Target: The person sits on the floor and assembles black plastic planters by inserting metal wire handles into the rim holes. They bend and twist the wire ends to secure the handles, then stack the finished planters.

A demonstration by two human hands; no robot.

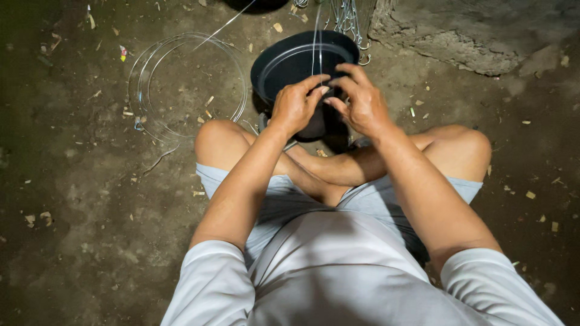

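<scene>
I sit cross-legged on a dirt floor. A black plastic pot (284,63) rests in front of my knees, its open mouth facing up. My left hand (296,105) and my right hand (359,99) meet at the pot's near rim, fingers pinched together. A thin wire (316,36) runs up from my fingertips across the pot toward the top of the view. Both hands seem to pinch this wire at the rim, thumbs nearly touching.
A loose coil of thin wire (187,84) lies on the floor to the left of the pot. Metal wire hooks (350,24) hang or lie behind the pot. A rough stone block (477,36) sits at the upper right. Small wood chips litter the dirt.
</scene>
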